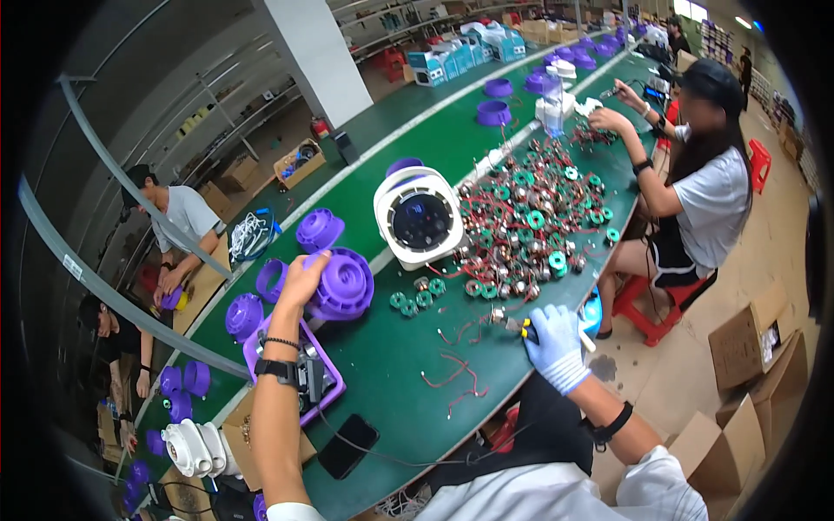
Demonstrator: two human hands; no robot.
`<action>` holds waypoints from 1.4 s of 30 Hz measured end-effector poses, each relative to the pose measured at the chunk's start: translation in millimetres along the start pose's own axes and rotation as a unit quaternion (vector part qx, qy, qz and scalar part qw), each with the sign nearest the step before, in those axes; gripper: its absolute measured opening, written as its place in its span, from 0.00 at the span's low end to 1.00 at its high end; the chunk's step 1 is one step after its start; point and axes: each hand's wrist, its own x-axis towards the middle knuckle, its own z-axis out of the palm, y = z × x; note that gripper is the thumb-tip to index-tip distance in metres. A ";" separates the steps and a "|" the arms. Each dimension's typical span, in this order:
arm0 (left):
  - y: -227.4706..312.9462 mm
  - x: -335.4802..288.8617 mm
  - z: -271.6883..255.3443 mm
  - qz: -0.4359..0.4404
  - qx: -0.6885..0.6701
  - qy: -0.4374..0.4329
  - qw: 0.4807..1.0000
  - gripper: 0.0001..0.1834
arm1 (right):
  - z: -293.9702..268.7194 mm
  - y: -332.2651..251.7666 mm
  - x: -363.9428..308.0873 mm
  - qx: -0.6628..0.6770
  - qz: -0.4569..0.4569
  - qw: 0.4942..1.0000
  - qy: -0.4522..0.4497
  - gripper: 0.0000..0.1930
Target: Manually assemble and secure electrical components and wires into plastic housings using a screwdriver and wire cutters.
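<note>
My left hand [306, 280] is closed on the edge of a round purple plastic housing [346, 285] with a ringed centre, raised above the left part of the green table. My right hand [559, 343], in a pale blue-white glove, grips pliers [526, 328] with yellow-and-black handles by the table's right edge. Beside the pliers' tip lies a small metal part [499, 318] with wires; whether they touch I cannot tell. Just beyond spreads a big heap of small motors [530, 208] with green rings and red and black wires. A white device [419, 219] with a dark round display stands left of the heap.
More purple housings [244, 317] stand to the left and along the far belt. A purple tray [334, 391] of parts and a black phone [347, 445] lie near my left forearm. Loose wires [460, 380] are scattered in front. A co-worker [695, 165] sits at right; cardboard boxes [721, 434] stand below.
</note>
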 end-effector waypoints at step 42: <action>53.3 31.8 -15.8 0.276 0.218 -0.266 0.897 0.14 | 6.4 4.6 2.7 0.073 0.032 0.997 -0.007 0.19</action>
